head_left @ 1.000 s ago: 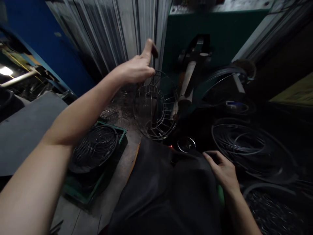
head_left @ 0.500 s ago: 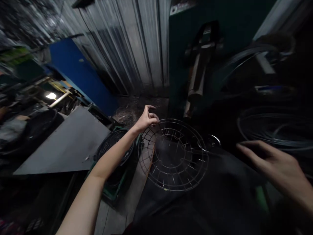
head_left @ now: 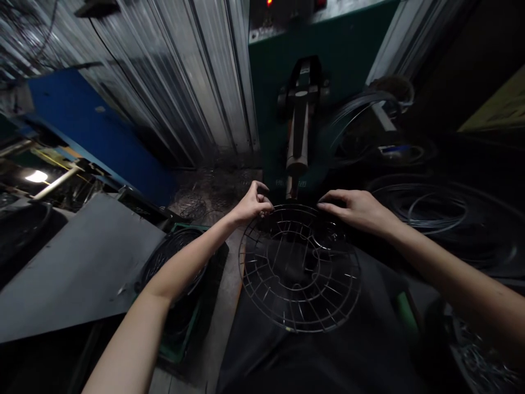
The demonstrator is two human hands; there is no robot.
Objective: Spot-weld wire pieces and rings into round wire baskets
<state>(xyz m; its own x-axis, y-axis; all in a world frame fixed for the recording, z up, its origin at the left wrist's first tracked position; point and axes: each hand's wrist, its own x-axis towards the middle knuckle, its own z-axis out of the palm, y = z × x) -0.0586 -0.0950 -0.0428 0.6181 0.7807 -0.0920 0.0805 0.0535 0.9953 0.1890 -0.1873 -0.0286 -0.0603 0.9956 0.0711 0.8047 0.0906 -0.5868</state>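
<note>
A round wire rack (head_left: 296, 287) of thin metal rings and short cross wires lies in front of me, over dark cloth. My left hand (head_left: 253, 206) pinches its upper left rim between thumb and fingers. Near the rack's upper right edge is my right hand (head_left: 348, 209), thumb and fingers a little apart, with nothing visible between them. Just beyond the rack, the narrow lower end of a metal machine arm (head_left: 297, 134) points down between my hands.
The arm is mounted on a dark green machine (head_left: 270, 76). Wire coils (head_left: 437, 210) lie at the right. To the left are a grey sheet (head_left: 82, 268), a green crate (head_left: 176, 350) with dark wire rings and a blue panel (head_left: 94, 131). Metal pieces (head_left: 484, 350) sit at the lower right.
My right hand has moved left and inward to the rack's upper right edge. The left hand still holds the rim. The view has shifted to the right.
</note>
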